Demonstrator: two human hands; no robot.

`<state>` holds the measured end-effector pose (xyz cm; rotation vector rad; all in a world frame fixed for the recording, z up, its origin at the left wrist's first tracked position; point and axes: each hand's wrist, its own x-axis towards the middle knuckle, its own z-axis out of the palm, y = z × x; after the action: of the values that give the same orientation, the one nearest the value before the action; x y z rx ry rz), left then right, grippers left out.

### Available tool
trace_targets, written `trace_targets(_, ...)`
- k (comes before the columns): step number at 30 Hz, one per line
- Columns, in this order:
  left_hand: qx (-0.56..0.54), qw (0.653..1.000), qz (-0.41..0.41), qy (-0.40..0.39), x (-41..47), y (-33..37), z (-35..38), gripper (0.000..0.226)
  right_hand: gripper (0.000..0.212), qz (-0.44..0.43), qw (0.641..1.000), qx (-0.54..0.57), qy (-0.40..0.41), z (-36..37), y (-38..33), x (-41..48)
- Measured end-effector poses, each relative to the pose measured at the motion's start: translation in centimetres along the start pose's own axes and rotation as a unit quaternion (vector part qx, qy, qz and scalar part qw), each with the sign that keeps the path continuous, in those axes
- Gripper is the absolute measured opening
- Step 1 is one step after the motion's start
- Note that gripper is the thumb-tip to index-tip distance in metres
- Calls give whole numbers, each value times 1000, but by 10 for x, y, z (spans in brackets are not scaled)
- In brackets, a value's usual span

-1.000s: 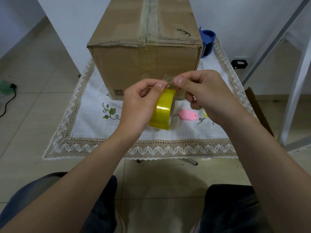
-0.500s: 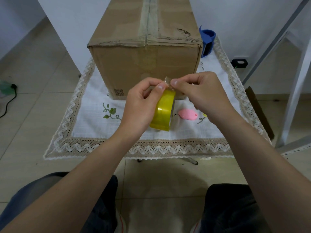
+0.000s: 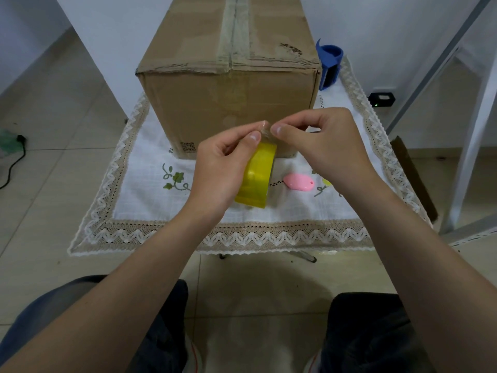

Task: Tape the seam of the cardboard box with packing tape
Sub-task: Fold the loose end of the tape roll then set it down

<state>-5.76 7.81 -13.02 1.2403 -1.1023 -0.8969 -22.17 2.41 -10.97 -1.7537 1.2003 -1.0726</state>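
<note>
A small table is covered by a white lace-edged embroidered tablecloth (image 3: 129, 200). Beneath it, pale beige floor tiles (image 3: 53, 135) are laid. Behind the tablecloth a white wall (image 3: 113, 30) is seen; to its right, a white metal frame (image 3: 473, 146) stands.

Brown cardboard box (image 3: 228, 98) sits upright on the cloth, flaps closed, old clear tape along its top seam (image 3: 234, 25). In front of it, a yellow tape roll (image 3: 256, 179) stands on edge in the air, its loose clear end lifted off the top.
</note>
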Motion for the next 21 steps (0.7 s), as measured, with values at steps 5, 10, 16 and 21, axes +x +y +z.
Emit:
trace_targets(5, -7, 1000, 4, -2, 0, -1, 1, 22, 8, -15, 1000, 2, -26, 0, -1, -1)
trace_targets(10, -11, 1000, 5, -3, 0, -2, 1, 22, 10, -42, 997, -50, -47, 3, 2, 0)
trace_targets(16, -5, 1000, 2, -10, 0, -1, 1, 22, 9, -64, 993, -77, -57, 3, 2, 0)
trace_targets(21, 14, 1000, -4, -18, 0, -1, 0, 16, 11, -59, 994, -76, -54, 3, 1, -1)
